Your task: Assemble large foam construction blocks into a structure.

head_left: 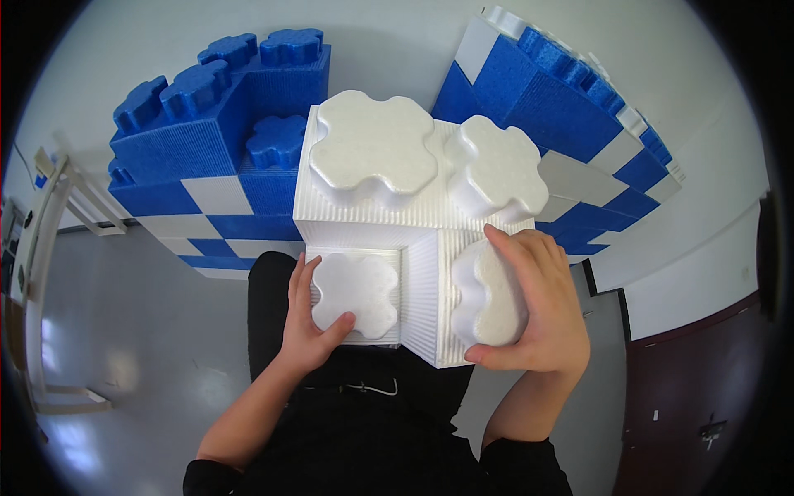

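Note:
In front of my lap is a cluster of large white foam building blocks (484, 223) with ribbed faces and clover-shaped studs on top. One stud, the near left one (357, 289), sits lower than the others. My left hand (308, 329) curls round this lower stud, fingers on its left side and thumb at its front edge. My right hand (547, 302) clasps the near right stud (490, 302), thumb at its near end and fingers at its far end. The cluster's underside and whatever bears it are hidden.
Beyond the white cluster stand two stacks of blue and white foam blocks, a left stack (169, 157) and a right stack (571, 116), against a pale wall. A white frame stand (50, 198) is at far left. A dark red door (691, 388) is at lower right.

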Motion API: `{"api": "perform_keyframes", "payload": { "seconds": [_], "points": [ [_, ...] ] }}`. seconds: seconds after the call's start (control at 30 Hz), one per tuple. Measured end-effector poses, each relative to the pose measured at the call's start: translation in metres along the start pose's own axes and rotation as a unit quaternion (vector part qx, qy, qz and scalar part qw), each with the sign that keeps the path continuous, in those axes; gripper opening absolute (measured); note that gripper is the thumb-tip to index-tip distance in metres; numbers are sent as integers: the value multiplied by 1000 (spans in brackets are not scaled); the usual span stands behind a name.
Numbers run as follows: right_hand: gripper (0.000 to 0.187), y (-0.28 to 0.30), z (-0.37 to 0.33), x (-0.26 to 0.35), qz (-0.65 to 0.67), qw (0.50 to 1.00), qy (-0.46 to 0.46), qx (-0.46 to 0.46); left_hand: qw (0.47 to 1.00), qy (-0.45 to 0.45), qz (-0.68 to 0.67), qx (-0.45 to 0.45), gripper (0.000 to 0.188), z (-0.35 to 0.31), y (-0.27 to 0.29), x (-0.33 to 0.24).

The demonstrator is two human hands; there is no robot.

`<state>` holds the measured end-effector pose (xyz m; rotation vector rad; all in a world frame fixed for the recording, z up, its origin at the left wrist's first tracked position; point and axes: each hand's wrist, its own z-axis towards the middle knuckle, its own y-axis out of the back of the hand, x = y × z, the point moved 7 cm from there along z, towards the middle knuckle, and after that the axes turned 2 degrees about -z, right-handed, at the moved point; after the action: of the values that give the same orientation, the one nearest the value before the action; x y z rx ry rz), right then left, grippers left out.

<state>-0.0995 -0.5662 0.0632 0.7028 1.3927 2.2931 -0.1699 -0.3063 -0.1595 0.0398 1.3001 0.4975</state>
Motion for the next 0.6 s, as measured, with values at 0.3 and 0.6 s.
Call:
{"api": "perform_keyframes", "payload": {
  "seconds": [0.3,0.6],
  "points": [
    [115,-1,-3,2,-1,1000,3,-11,1000,0,-8,6,102,-2,-1,4],
    [115,-2,-2,-2,-3,1000,-1,-8,1000,1,3,3,103,0,-1,4]
  ]
}}
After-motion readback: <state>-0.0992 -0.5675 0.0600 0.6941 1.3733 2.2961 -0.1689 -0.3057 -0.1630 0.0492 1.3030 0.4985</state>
